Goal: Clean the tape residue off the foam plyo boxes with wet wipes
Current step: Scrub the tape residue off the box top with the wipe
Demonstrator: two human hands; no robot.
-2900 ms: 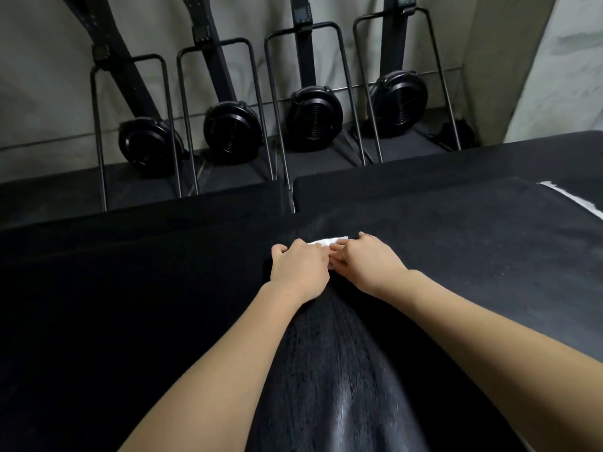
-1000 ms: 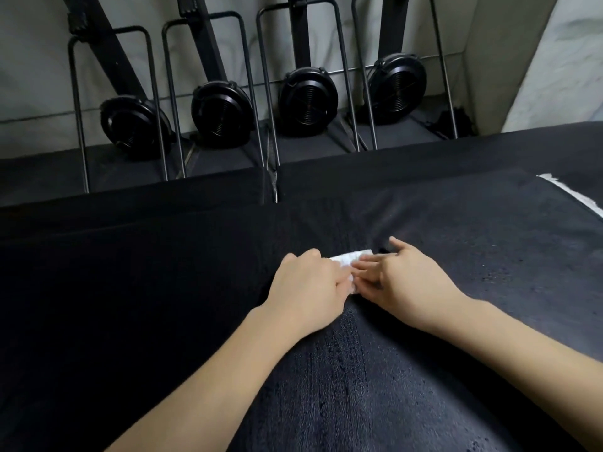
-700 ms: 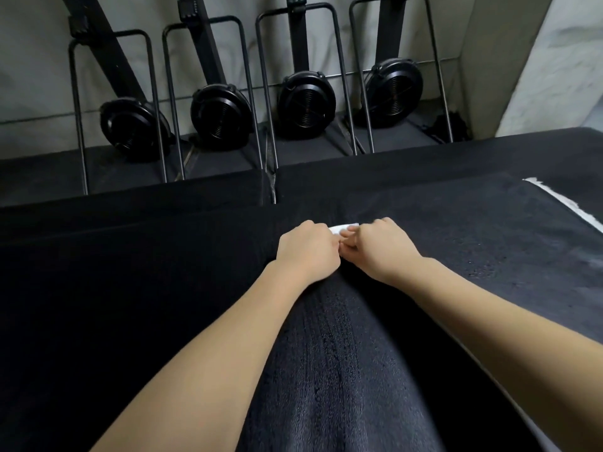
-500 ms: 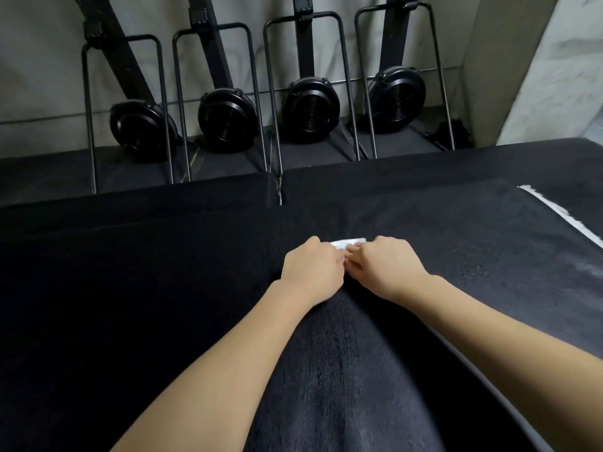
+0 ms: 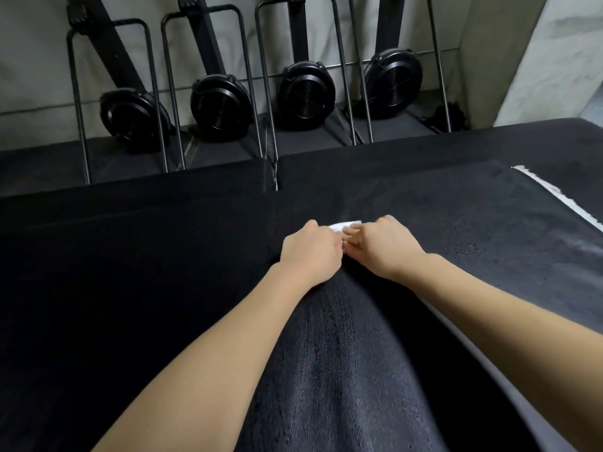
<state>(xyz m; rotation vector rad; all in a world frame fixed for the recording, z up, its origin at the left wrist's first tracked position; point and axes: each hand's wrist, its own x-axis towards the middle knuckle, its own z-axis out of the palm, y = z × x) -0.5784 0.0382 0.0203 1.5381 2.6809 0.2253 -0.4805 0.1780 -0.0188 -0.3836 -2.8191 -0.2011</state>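
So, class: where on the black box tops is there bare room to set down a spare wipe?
Bare: left box top; also between right hand and white tape strip. Crowded: the wet wipe, under both hands.

Two bare forearms reach forward from the lower edge of the view and converge at centre. The left hand point(image 5: 311, 252) lies knuckles-up, its fingers point(image 5: 321, 230) curled downward and pressing at the tips. The right hand point(image 5: 385, 247) sits just beside it, almost touching, its fingers point(image 5: 354, 235) bent inward toward the left hand. Both wrists are held low and nearly straight, the left arm angling in from lower left, the right from lower right.
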